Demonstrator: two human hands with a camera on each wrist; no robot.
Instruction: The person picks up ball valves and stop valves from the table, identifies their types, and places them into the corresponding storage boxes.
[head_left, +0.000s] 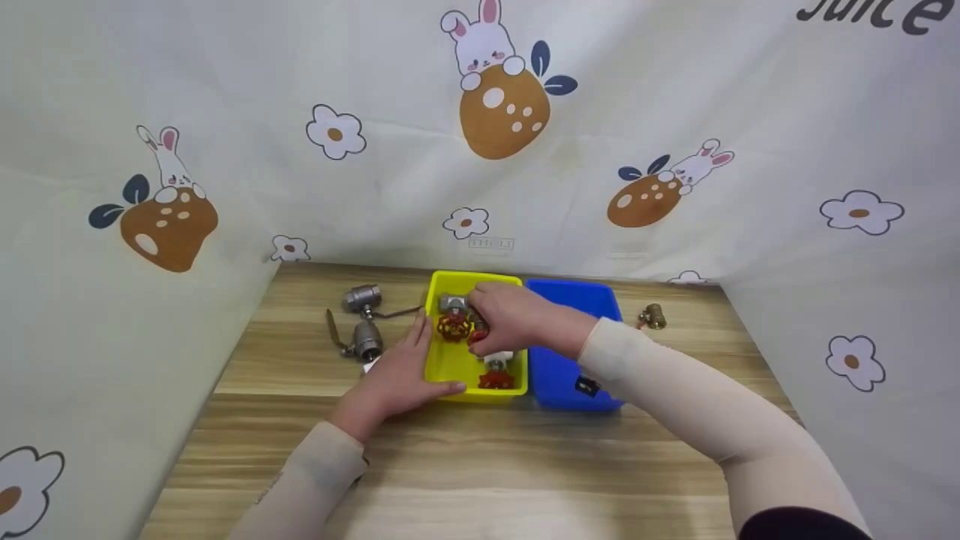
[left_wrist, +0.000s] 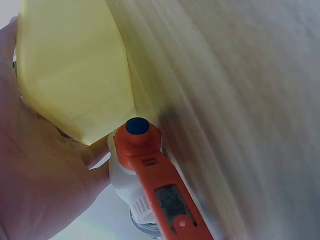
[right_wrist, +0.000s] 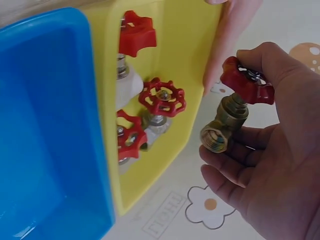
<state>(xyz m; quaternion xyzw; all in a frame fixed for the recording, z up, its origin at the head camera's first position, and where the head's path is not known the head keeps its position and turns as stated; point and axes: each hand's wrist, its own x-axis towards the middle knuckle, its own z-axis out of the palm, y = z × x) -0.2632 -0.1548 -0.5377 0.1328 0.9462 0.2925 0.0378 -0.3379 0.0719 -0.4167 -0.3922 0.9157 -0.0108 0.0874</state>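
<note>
My right hand point(head_left: 514, 319) is above the yellow bin point(head_left: 444, 366). In the right wrist view it pinches a brass valve point(right_wrist: 232, 112) by its red handwheel, the threaded opening facing away from the palm. Several valves with red handwheels lie inside the bin, among them a metal valve point(head_left: 454, 326) and a white-bodied valve point(head_left: 496, 375) near the front. My left hand point(head_left: 397, 379) rests along the bin's left wall, fingers extended and thumb at the front rim. Under that hand, a white valve with an orange lever point(left_wrist: 172, 195) lies beside the bin.
Against the yellow bin's right side stands a blue bin point(head_left: 551, 379). Two metal lever valves, one farther back point(head_left: 364, 298) and one nearer point(head_left: 367, 340), lie left of the bins. A small brass valve point(head_left: 655, 316) sits at the right. Patterned cloth point(head_left: 405, 195) walls the table's back and sides.
</note>
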